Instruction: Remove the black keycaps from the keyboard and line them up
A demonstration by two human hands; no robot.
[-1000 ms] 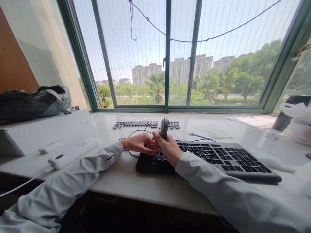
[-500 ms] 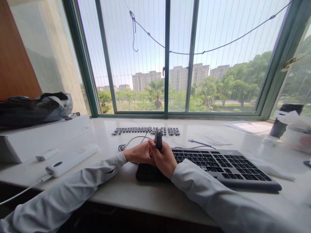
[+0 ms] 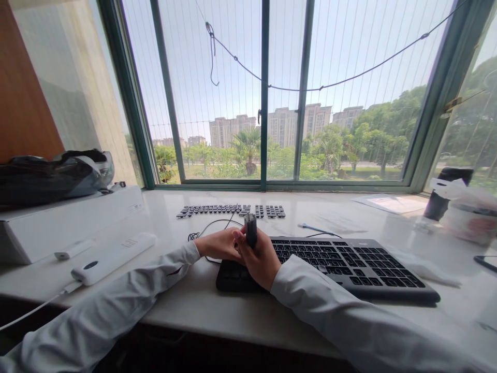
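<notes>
Head view: right grip (image 3: 260,261) clasps dark tool (image 3: 251,230) above keyboard (image 3: 330,253) — left grip (image 3: 218,244) obscured, unclear.

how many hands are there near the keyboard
2: the left hand, near the left end of the keyboard and partly hidden by the right hand, which holds a dark object beside it. No other hand shows.

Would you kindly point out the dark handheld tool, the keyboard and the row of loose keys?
Dark handheld tool (image 3: 251,231): head view, on its exposed upper part.
Keyboard (image 3: 341,263): head view, within its key area.
Row of loose keys (image 3: 217,209): head view, on its longer stretch.
</notes>
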